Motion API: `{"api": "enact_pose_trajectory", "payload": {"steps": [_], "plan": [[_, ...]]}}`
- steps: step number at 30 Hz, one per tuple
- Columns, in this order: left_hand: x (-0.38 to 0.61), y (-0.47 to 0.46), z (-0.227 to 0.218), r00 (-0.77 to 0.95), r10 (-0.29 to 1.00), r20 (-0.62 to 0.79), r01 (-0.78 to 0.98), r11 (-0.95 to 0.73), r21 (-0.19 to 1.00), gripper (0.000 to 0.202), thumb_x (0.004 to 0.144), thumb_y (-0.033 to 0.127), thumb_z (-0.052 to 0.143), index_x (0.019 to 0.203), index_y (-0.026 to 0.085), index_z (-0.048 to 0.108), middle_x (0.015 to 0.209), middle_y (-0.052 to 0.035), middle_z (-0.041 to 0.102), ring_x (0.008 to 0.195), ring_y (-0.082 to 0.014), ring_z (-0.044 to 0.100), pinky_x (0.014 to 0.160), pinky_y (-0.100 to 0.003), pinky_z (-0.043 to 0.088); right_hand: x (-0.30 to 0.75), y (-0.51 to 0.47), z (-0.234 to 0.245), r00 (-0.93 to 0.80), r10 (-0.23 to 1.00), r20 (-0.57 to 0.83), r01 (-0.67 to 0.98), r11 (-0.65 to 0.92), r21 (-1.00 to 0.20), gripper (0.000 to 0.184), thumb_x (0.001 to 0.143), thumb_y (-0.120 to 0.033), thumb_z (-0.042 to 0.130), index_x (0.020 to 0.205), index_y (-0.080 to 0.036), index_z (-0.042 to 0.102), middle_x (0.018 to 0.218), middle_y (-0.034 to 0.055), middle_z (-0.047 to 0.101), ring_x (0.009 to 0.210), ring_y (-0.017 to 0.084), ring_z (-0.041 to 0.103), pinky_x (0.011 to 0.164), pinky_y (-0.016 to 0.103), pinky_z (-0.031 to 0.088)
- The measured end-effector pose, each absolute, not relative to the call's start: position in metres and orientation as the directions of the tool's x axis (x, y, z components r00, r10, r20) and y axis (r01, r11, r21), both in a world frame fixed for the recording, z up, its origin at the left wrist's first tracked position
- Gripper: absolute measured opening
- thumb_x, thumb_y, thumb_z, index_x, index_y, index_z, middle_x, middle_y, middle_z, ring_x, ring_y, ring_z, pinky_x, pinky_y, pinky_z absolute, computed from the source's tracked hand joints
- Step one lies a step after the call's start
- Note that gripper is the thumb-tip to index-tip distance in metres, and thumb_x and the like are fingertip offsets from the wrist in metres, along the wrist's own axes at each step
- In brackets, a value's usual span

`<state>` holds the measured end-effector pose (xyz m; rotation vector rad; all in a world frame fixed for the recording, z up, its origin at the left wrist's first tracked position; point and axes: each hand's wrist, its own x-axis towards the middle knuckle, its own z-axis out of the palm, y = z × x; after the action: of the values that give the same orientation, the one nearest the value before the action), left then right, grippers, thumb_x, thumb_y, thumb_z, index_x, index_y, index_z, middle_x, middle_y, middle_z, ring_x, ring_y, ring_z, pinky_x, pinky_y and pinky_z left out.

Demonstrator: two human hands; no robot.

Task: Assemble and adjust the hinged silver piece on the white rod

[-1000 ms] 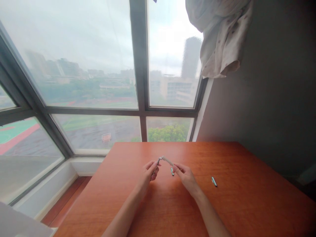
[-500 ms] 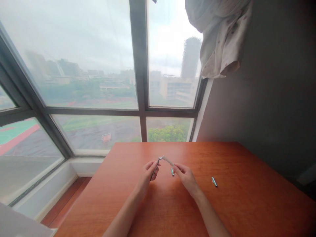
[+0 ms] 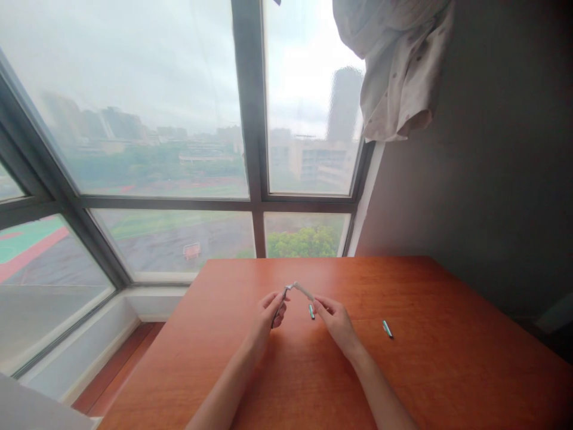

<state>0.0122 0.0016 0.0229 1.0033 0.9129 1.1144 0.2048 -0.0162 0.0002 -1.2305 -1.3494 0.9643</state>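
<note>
1. I see my left hand (image 3: pixel 268 313) and right hand (image 3: pixel 335 319) meeting over the middle of the surface (image 3: pixel 447 370), somewhat nearer its far edge than its near one.
2. Between them I hold a thin bent rod (image 3: pixel 296 289). It rises from each hand to a peak, like a shallow tent, and that peak points toward the far edge.
3. My left grip is closed on the darker left leg of the rod, fingers curled around it. My right grip pinches the paler right leg between thumb and fingertips. Neither hand is free.
4. The rod is too small for me to tell whether it is one piece bent at the peak or two pieces joined there.
5. A small teal cap (image 3: pixel 311 311) lies on the surface just beside my right fingertips, under the rod's right leg. I cannot tell whether it touches the hand.
6. A second teal piece (image 3: pixel 387 328) lies apart on the surface, well to the right of my right hand, toward the right edge. Nothing is touching it.
7. As I judge progress: the rod is in hand and being worked at, so that part is under way. Both teal pieces lie loose and untouched, so anything involving them looks not yet done.
8. Beyond the far edge stands the window (image 3: pixel 179 149), with a cloth (image 3: pixel 398 71) hanging at its upper right.
</note>
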Motion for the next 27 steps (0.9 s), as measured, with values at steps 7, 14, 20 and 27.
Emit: {"api": "enact_pose_trajectory", "payload": {"steps": [7,14,20,27], "plan": [[0.0134,0.0012,0.0218,0.188,0.978,-0.084,-0.284,0.137,0.949,0.045,0.064,0.055,0.070,0.079,0.014,0.060,0.052,0.0067,0.039,0.041,-0.0034,0.027,0.041,-0.019,0.013,0.2034,-0.0175,0.0022,-0.011,0.984,0.178,0.162,0.178,-0.971,0.048,0.080,-0.056,0.055,0.089,-0.013,0.071,0.069,0.0047,0.062,0.065,0.017,0.057,0.061,0.026,0.044],[0.0118,0.0016,0.0204,0.199,0.977,-0.080,-0.283,0.136,0.950,0.043,0.066,0.054,0.069,0.079,0.014,0.060,0.053,0.0063,0.040,0.042,-0.0037,0.028,0.041,-0.018,0.014,0.2046,-0.0157,0.0017,-0.024,0.983,0.184,0.165,0.185,-0.969,0.050,0.078,-0.060,0.055,0.085,-0.013,0.073,0.065,0.0038,0.060,0.064,0.017,0.055,0.060,0.025,0.043],[0.0123,-0.0002,0.0222,0.190,0.978,-0.082,-0.286,0.135,0.949,0.042,0.067,0.053,0.068,0.079,0.014,0.060,0.053,0.0060,0.040,0.042,-0.0038,0.028,0.041,-0.019,0.014,0.2045,-0.0179,0.0050,-0.027,0.983,0.183,0.162,0.185,-0.969,0.052,0.078,-0.060,0.055,0.090,-0.013,0.073,0.066,0.0042,0.060,0.065,0.017,0.055,0.059,0.026,0.043],[0.0124,0.0005,0.0235,0.201,0.977,-0.077,-0.291,0.134,0.947,0.041,0.067,0.053,0.068,0.077,0.014,0.060,0.051,0.0064,0.040,0.041,-0.0039,0.028,0.041,-0.019,0.014,0.2037,-0.0198,0.0080,-0.013,0.988,0.154,0.136,0.154,-0.979,0.056,0.076,-0.063,0.055,0.096,-0.013,0.072,0.066,0.0039,0.059,0.065,0.018,0.053,0.060,0.026,0.041]]}}
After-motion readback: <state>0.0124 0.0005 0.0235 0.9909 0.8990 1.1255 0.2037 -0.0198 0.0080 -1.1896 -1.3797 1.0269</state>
